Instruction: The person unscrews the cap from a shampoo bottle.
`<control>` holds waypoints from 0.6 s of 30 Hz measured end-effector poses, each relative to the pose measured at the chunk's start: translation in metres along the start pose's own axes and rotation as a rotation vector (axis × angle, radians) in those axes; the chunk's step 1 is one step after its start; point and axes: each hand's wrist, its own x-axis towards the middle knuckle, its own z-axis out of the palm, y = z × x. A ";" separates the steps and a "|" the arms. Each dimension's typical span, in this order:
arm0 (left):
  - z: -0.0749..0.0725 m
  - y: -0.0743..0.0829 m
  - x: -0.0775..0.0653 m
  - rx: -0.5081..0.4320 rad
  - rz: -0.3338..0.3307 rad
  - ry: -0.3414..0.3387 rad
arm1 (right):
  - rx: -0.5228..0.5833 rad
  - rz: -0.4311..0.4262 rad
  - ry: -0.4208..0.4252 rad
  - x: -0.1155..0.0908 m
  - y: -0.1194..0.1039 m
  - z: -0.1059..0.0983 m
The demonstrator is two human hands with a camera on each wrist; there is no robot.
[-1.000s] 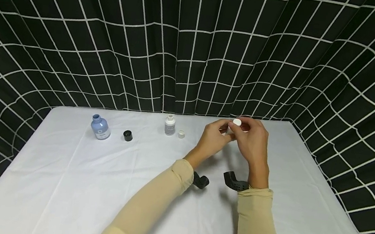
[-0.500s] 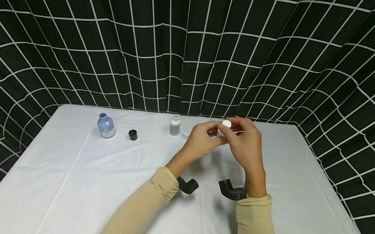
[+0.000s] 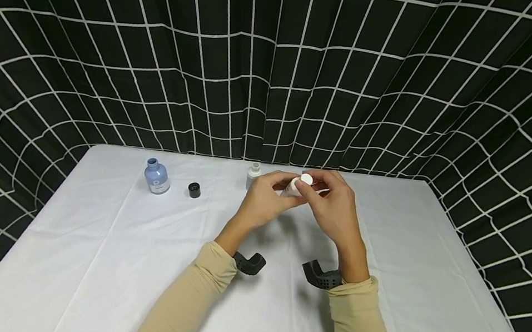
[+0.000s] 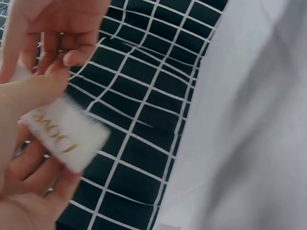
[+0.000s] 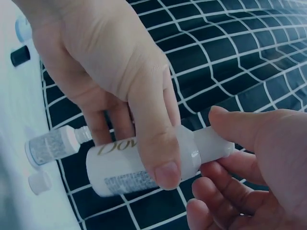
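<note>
My left hand [image 3: 261, 202] grips the body of a small white Dove bottle [image 5: 120, 165], thumb across its side. At the bottle's neck, the fingers and thumb of my right hand [image 3: 333, 211] pinch its white cap [image 3: 307, 179]. The bottle is held above the table, tilted, with its cap end toward my right hand. Gold lettering on it faces the left wrist view. Beyond my left hand stands an uncapped bottle with a grey label [image 5: 50, 146], partly covered by that hand in the head view. A small white cap [image 5: 39, 182] lies beside it, hidden in the head view.
On the left of the white-covered table [image 3: 130, 277] stands an uncapped blue bottle [image 3: 157, 177], with a black cap [image 3: 194, 190] to its right. A dark gridded curtain [image 3: 289, 68] closes off the back and sides.
Both hands have moved left with the white bottle, which now tilts more. My left hand now overlaps the grey-labelled bottle and hides the small white cap in the head view.
</note>
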 end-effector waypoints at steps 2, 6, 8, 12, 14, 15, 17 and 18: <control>0.002 -0.001 -0.001 0.011 0.028 0.033 | -0.003 0.008 0.005 -0.001 0.000 -0.001; 0.006 -0.002 0.001 0.024 0.059 0.081 | -0.022 0.006 0.027 -0.002 0.000 -0.001; 0.008 -0.003 0.002 0.027 0.073 0.096 | -0.030 0.000 0.039 -0.001 -0.001 -0.001; 0.008 -0.002 0.003 0.033 0.095 0.120 | -0.029 -0.032 0.063 0.000 -0.005 0.001; 0.008 -0.001 0.002 0.030 0.095 0.125 | -0.029 -0.047 0.072 0.000 -0.007 0.003; 0.007 -0.001 0.001 0.027 0.093 0.127 | -0.029 -0.054 0.077 0.000 -0.007 0.004; 0.007 0.000 0.000 0.023 0.088 0.124 | -0.030 -0.064 0.083 -0.001 -0.007 0.005; 0.007 0.000 -0.001 0.019 0.085 0.121 | -0.031 -0.071 0.087 -0.002 -0.007 0.006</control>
